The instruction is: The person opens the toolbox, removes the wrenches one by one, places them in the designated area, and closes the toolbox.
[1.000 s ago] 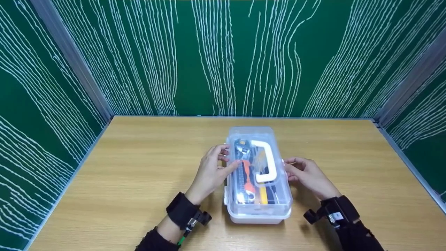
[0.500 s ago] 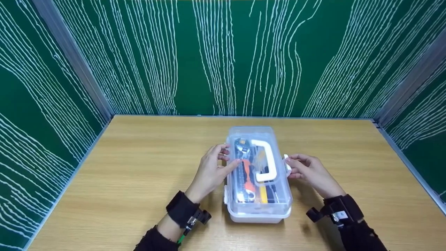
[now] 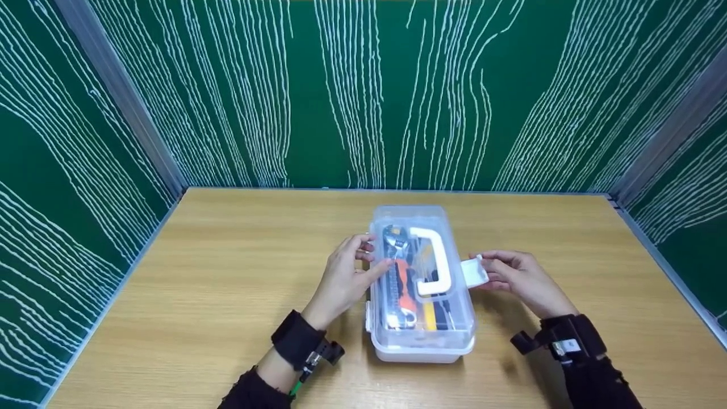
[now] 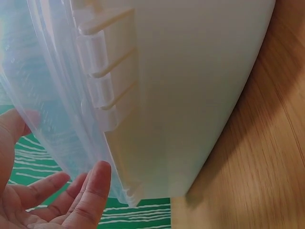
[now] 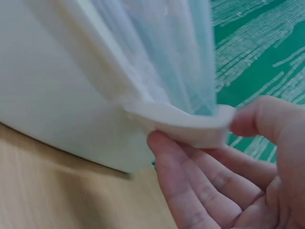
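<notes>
A toolbox (image 3: 417, 357) with a white base and a clear lid (image 3: 409, 216) stands lengthwise on the table. Through the lid show an adjustable wrench (image 3: 397, 243), an orange and black handle (image 3: 404, 289) and a yellow piece (image 3: 429, 316). My left hand (image 3: 343, 278) steadies the left side, its thumb on the lid and its loosely bent fingers along the hinge side. On the other side, my right hand (image 3: 525, 282) pinches the white latch (image 3: 475, 271) between thumb and fingers. The latch (image 5: 190, 125) juts outward from the box, with fingertips beneath it in the right wrist view.
A white carry handle (image 3: 442, 264) lies flat on the lid. The wooden table (image 3: 227, 272) extends around the box. Green panels (image 3: 306, 113) with white wavy lines enclose the back and sides, with grey metal posts (image 3: 122, 96) at the corners.
My right hand has moved right and pulled the latch outward, from against the toolbox's side to sticking out. The left hand and the box have stayed put.
</notes>
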Tool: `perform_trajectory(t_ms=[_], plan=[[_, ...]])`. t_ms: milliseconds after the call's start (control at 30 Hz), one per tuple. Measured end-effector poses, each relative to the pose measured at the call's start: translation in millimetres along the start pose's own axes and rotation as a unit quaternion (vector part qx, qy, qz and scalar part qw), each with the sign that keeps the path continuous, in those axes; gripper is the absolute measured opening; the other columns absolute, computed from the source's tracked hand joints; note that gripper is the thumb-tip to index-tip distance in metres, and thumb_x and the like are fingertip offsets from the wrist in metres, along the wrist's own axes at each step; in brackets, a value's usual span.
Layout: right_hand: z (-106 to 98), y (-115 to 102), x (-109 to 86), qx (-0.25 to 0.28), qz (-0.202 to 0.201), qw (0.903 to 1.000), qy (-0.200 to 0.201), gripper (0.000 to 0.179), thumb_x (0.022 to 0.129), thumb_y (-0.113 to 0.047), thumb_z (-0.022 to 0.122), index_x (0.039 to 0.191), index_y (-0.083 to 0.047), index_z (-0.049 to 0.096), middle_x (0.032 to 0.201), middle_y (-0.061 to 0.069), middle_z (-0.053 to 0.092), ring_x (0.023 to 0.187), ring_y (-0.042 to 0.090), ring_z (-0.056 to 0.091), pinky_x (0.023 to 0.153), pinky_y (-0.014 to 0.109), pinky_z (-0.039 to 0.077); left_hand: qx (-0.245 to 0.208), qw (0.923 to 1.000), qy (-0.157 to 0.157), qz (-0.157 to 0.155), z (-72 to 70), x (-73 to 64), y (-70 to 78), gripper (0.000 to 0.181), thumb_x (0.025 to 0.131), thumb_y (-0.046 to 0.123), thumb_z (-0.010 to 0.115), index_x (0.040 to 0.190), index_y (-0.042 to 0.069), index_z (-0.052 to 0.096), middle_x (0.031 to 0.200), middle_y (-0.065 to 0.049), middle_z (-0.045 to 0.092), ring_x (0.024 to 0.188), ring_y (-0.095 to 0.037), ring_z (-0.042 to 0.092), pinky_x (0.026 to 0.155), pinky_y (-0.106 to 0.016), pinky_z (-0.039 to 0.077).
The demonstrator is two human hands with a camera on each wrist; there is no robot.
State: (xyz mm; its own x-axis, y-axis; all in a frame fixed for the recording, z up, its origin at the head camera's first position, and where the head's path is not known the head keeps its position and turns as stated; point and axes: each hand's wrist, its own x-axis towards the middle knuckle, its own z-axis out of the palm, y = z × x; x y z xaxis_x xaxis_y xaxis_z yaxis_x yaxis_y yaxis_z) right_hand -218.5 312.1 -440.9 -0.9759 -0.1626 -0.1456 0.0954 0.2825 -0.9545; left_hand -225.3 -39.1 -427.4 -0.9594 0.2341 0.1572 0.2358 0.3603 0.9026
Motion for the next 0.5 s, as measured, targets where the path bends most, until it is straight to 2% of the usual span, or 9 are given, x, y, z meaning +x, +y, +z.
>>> perform_trajectory(t_ms=[167,367,500], plan=[[-10,4,-1.5,-0.001,-0.006,1.0,0.003,0.051,0.106,-0.025,0.069,0.146,0.006,0.059,0.132,0.001,0.075,0.106,0.009,0.075,0.094,0.026,0.064,0.003,0.9999,0.001,0.013,-0.8,-0.1,-0.4,0.06,0.098,0.035,0.079,0.147,0.007,0.058,0.127,-0.01,0.066,0.113,-0.023,0.065,0.096,-0.037,0.062],[-13,11,0.0,-0.024,0.016,0.9996,0.001,0.049,0.103,-0.024,0.073,0.141,0.005,0.062,0.12,0.003,0.078,0.103,0.012,0.074,0.092,0.026,0.064,0.004,1.0,-0.001,0.006,-0.6,-2.1,-2.7,0.06,0.099,0.036,0.079,0.148,0.008,0.058,0.128,-0.008,0.066,0.112,-0.022,0.065,0.096,-0.036,0.061],[-14,19,1.8,-0.029,0.013,0.9995,-0.001,0.046,0.101,-0.019,0.075,0.136,0.008,0.062,0.114,0.004,0.079,0.099,0.01,0.075,0.09,0.025,0.064,0.0,1.0,-0.005,0.007,-0.2,-1.6,-0.8,0.06,0.099,0.034,0.078,0.149,0.009,0.057,0.128,-0.009,0.066,0.113,-0.022,0.065,0.097,-0.038,0.061]])
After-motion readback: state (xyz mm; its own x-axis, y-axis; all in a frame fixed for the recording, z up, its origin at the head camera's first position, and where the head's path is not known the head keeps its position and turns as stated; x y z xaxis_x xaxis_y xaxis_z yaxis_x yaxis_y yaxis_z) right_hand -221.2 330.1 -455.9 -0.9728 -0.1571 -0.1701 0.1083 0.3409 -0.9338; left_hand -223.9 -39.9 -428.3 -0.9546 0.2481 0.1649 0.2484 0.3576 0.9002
